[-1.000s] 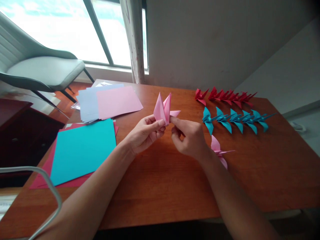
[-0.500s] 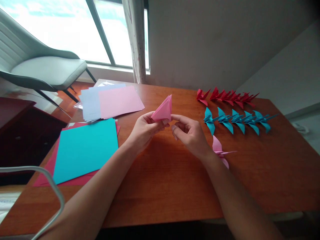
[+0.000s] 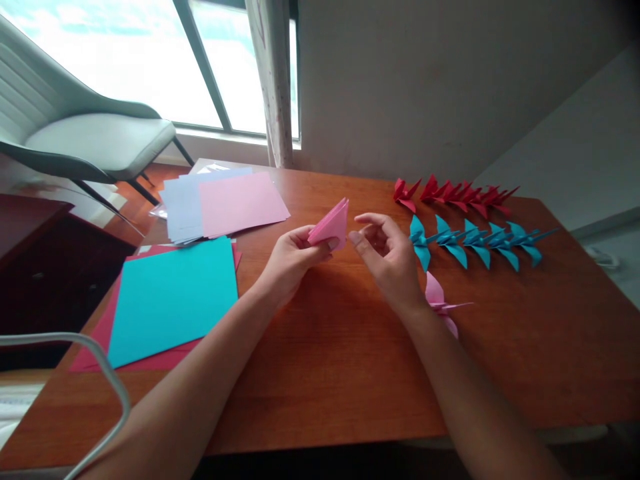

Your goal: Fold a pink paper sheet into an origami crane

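Folded pink paper (image 3: 331, 225), in several layers with a pointed top, is pinched in my left hand (image 3: 295, 260), the thumb lying across its lower part. Just to its right is my right hand (image 3: 387, 257), apart from the paper, its thumb and index finger spread with nothing between them. A finished pink paper crane (image 3: 436, 293) lies on the table by my right wrist, partly covered by the forearm.
A row of blue paper cranes (image 3: 470, 240) and a row of red paper cranes (image 3: 460, 195) lie at the right of the wooden table (image 3: 325, 387). Blue sheets (image 3: 175, 293) and pale pink sheets (image 3: 240, 203) are stacked at left. A white cable (image 3: 107, 373) curves at lower left.
My right hand has come away from the folded paper and its fingers have opened. In my left hand the paper has tilted, showing its layered edge.
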{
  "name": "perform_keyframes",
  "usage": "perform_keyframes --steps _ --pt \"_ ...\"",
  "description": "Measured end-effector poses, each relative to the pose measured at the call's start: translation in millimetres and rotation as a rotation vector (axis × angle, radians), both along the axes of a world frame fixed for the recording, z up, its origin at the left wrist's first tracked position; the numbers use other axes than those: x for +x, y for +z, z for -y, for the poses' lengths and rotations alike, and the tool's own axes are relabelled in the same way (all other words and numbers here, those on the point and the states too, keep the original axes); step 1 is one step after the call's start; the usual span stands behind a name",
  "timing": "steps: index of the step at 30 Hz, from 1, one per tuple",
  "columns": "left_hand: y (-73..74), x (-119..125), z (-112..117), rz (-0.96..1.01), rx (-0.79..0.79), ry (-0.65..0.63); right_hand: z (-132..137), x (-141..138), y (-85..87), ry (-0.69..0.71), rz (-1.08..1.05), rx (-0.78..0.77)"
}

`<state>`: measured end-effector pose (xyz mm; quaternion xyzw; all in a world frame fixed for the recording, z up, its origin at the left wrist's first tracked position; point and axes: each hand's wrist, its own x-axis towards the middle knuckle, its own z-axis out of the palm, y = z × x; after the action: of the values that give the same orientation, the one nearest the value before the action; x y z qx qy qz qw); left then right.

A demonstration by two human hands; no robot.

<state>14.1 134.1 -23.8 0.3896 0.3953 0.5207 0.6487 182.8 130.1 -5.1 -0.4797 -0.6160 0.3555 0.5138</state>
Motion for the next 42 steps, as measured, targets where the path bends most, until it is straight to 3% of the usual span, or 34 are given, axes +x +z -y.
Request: perform_keyframes --steps 4,9,17,24,31,42 --pt "-1.0 0.7 0.8 -0.040 0.051 -0.042 -3.5 -1.2 -5.5 0.035 0.094 0.075" --pt "2.7 -0.5 2.1 -0.073 0.083 -0.093 -6.6 1.2 -10.5 0.064 -0.006 0.054" --pt "4.7 -3.6 1.5 -0.123 0.062 -0.037 -6.8 3.0 -8.7 -0.014 0.014 0.028" --pt "2.4 -1.0 1.3 -0.063 0.044 0.052 -6.8 -2.0 -8.4 0.135 -0.064 -0.175" --pt "5.5 -0.9 3.6 -0.040 0.004 -0.025 -8.9 0.9 -13.2 0.132 -0.158 -0.154" --pt "9.4 2.5 5.9 -0.104 0.046 0.075 -10.5 -1.2 -13.9 0.065 -0.228 -0.162"
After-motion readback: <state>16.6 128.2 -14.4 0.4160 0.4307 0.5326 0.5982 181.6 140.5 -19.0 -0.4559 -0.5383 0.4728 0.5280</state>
